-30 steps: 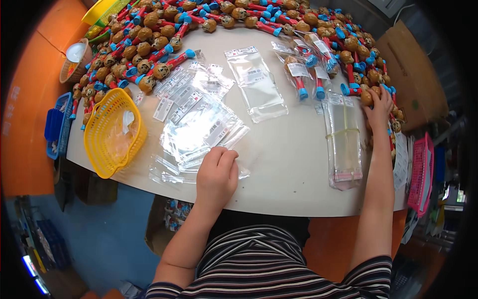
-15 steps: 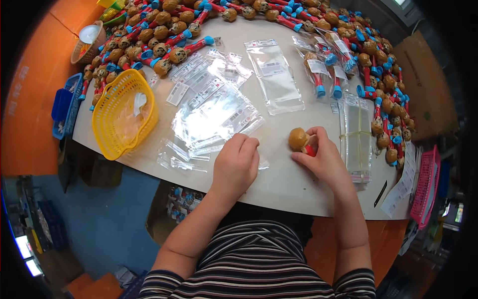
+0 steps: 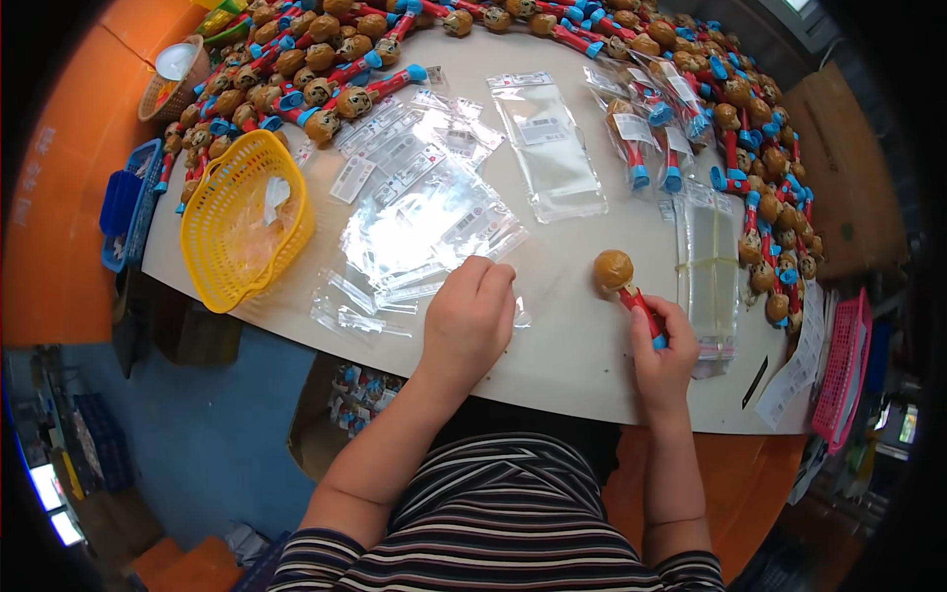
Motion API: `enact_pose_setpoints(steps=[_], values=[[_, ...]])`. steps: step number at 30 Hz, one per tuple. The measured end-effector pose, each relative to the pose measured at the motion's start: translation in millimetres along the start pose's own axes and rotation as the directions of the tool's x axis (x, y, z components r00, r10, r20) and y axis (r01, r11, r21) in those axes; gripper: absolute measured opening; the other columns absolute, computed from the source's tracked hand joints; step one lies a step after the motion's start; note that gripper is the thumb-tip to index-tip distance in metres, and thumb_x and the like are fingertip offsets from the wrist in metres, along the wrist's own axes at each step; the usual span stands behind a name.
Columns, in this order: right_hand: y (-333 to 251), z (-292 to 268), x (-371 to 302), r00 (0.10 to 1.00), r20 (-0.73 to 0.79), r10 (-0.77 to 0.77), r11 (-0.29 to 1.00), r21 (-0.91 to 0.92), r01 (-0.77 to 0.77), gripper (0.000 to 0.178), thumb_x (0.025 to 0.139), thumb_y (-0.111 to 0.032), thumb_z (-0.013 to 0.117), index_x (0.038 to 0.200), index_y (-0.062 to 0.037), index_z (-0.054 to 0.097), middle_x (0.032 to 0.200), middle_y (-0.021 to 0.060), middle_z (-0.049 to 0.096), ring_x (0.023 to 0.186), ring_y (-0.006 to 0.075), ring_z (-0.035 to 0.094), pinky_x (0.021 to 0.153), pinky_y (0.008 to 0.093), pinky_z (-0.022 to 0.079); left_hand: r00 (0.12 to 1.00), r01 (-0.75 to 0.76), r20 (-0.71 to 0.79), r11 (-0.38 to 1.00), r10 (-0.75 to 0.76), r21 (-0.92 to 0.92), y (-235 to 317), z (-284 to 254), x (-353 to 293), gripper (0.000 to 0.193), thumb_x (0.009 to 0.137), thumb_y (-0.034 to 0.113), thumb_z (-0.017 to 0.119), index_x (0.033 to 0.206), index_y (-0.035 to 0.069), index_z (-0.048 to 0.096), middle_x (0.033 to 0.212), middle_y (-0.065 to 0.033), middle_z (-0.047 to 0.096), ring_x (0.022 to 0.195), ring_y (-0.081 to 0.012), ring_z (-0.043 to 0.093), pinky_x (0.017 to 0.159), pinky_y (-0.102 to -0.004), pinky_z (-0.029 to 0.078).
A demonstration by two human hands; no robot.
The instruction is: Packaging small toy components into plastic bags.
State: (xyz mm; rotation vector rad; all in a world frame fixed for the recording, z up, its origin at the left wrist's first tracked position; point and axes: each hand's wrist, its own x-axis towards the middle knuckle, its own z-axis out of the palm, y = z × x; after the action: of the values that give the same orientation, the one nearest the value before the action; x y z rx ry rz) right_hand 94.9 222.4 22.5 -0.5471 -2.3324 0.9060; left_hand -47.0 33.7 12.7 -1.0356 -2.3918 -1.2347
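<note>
In the head view, the right hand [image 3: 668, 353] has its fingers closed around the red body of one toy figure [image 3: 634, 294], near its blue end, so the grip is firm-looking and little open. The figure is over the near part of the table [image 3: 562, 370], with its long axis going from the blue end at the fingers up and to the left; its round brown head sticks out free, away from the person. The left hand [image 3: 472, 314] is well apart, on the left of this head, with fingers curled together at the near edge of the loose clear bags [image 3: 424, 227]; I cannot tell if it pinches a film. The banded bag bundle [image 3: 708, 296] lies just beside the right hand.
</note>
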Motion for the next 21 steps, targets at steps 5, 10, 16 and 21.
enact_pose_setpoints(steps=[5,10,16,21], values=[[-38,-8,1,0.887,0.308,0.344,0.744,0.486,-0.458,0.014,0.091,-0.005,0.064,0.103,0.0023,0.066,0.080,0.0026,0.063,0.064,0.0068,0.055,0.059,0.0209,0.044,0.999,0.032,0.032,0.999,-0.031,-0.025,7,3,0,0.013,0.078,-0.005,0.067,0.089,0.001,0.061,0.082,-0.0122,0.059,0.069,-0.0282,0.061,0.061,-0.0351,0.049],[-34,14,-8,0.849,0.369,0.378,0.764,0.393,-0.511,0.017,0.094,-0.010,0.063,0.104,0.0032,0.066,0.080,0.0026,0.063,0.062,0.0056,0.053,0.056,0.0203,0.044,0.994,0.097,0.053,0.990,-0.092,-0.105,9,4,0,0.012,0.080,-0.004,0.066,0.090,0.001,0.060,0.082,-0.0121,0.059,0.069,-0.0266,0.063,0.062,-0.0334,0.051],[-36,22,-9,0.655,0.529,0.539,0.404,0.521,-0.752,0.024,0.098,-0.020,0.058,0.102,0.0033,0.065,0.084,0.0052,0.065,0.060,0.0069,0.052,0.054,0.0213,0.044,0.993,0.085,0.097,0.988,-0.073,-0.127,14,3,2,0.013,0.080,-0.004,0.065,0.091,0.001,0.059,0.083,-0.0131,0.059,0.071,-0.0277,0.063,0.062,-0.0348,0.051],[-40,39,-24,0.938,0.201,0.282,0.848,0.406,-0.342,0.018,0.090,-0.006,0.067,0.104,0.0033,0.063,0.088,0.0119,0.066,0.067,0.0188,0.061,0.059,0.0290,0.050,0.997,-0.007,0.078,0.991,0.018,-0.136,22,1,7,0.017,0.077,-0.004,0.065,0.092,0.001,0.059,0.085,-0.0136,0.059,0.077,-0.0326,0.060,0.067,-0.0385,0.049]])
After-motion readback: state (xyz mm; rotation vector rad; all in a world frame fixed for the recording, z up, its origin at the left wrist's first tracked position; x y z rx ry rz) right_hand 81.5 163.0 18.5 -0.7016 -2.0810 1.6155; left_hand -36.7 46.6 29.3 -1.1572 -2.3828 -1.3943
